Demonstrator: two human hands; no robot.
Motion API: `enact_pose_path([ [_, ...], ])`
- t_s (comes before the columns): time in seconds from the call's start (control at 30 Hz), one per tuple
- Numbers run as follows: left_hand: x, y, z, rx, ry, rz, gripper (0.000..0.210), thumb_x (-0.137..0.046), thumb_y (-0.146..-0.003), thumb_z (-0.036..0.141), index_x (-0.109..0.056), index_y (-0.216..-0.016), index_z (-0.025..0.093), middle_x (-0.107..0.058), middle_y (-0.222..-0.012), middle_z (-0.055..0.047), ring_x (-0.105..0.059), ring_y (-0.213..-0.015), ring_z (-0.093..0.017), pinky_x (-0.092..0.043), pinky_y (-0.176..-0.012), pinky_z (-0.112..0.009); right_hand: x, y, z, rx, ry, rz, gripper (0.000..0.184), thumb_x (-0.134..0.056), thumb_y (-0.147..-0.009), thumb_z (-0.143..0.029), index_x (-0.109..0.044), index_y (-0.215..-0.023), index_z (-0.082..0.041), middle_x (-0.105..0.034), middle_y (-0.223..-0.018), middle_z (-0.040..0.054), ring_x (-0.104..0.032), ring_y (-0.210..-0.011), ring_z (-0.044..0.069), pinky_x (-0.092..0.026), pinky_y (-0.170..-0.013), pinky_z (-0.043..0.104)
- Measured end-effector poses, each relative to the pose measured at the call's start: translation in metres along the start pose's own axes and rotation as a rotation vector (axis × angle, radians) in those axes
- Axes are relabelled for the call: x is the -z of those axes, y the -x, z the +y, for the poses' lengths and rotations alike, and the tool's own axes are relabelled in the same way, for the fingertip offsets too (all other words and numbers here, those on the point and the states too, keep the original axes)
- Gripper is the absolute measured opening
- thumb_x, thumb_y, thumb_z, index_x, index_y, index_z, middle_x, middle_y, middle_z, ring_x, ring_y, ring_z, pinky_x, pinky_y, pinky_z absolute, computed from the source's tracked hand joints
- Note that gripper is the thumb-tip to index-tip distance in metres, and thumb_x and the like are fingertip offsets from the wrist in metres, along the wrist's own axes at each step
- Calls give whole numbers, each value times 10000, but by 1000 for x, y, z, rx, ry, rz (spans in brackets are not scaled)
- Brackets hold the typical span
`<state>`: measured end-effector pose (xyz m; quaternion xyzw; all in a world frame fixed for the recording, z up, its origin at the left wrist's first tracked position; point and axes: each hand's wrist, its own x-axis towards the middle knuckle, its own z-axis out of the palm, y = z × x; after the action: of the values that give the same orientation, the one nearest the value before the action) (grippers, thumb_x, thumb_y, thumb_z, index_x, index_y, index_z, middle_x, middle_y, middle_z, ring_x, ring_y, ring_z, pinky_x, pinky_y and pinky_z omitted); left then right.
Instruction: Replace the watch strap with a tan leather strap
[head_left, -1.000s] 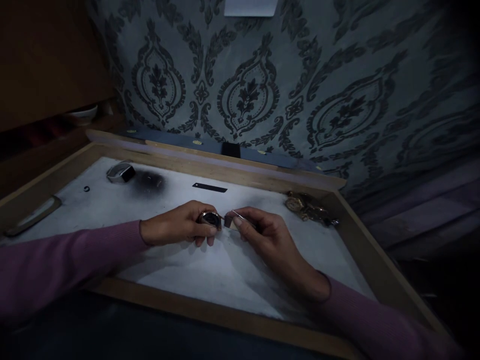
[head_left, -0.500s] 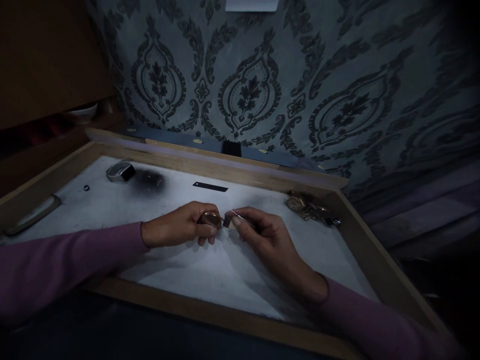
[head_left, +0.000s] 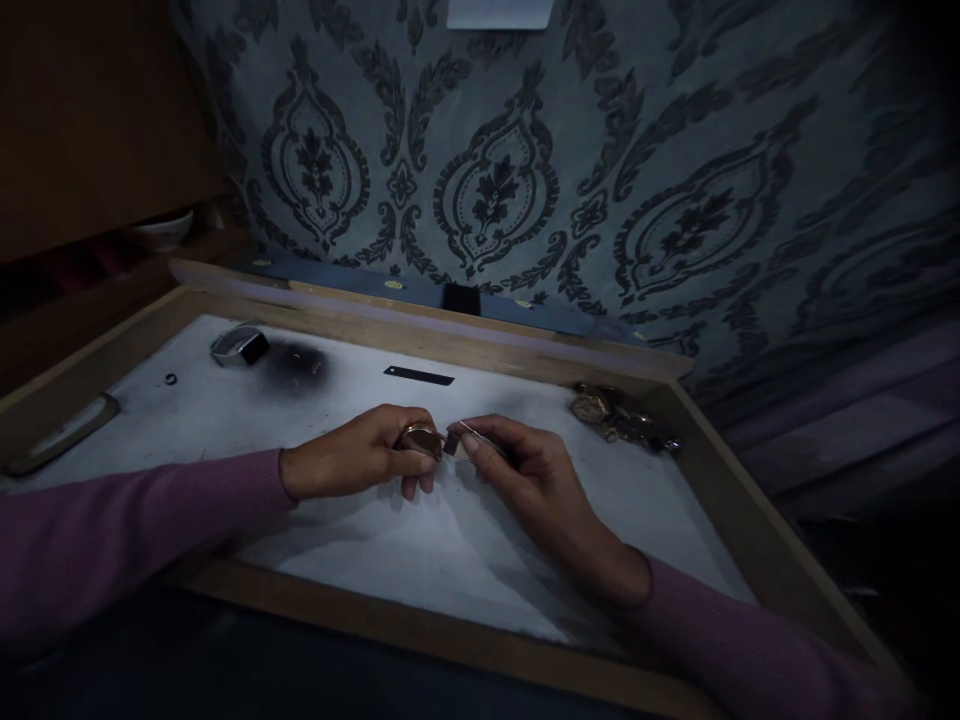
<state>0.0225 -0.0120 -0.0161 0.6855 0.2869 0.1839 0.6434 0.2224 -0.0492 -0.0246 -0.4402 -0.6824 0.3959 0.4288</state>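
Observation:
My left hand (head_left: 375, 452) is closed around a round gold-rimmed watch (head_left: 421, 440), its flat face turned up between thumb and fingers. Close beside it, my right hand (head_left: 517, 470) pinches a small flat blade-like piece (head_left: 453, 444) with a thin bright metal edge. The tip of that piece meets the watch's right rim; the dim light hides whether it is wedged in or only touching. Both hands are held above the white surface (head_left: 360, 540) of a wood-framed tray. Beyond them lies a dark flat strip (head_left: 418, 376) with a small hole at one end.
A smartwatch (head_left: 241, 345) sits at the back left, near a dark smudge with tiny bits and a small dark ring (head_left: 171, 379). Several gold watches (head_left: 600, 408) are heaped at the right. A curved handle-like piece (head_left: 67, 435) lies left. Raised wooden edges (head_left: 420, 615) surround the tray.
Both hands hold nearly the same pose, with the watch and the flat piece still together. The view has shifted very slightly.

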Motion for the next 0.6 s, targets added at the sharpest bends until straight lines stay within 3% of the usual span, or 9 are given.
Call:
enact_pose_path([
  [0.6, 0, 0, 2, 16, -9, -3, 110, -575, -829, 255, -517, -841, 161, -631, -739, -8, -571, -626, -111, -446, -621, -250, 0, 0, 0, 46, 20, 6, 197, -575, -882, -242, -756, -942, -195, -732, -806, 37, -644, -720, 161, -512, -651, 274],
])
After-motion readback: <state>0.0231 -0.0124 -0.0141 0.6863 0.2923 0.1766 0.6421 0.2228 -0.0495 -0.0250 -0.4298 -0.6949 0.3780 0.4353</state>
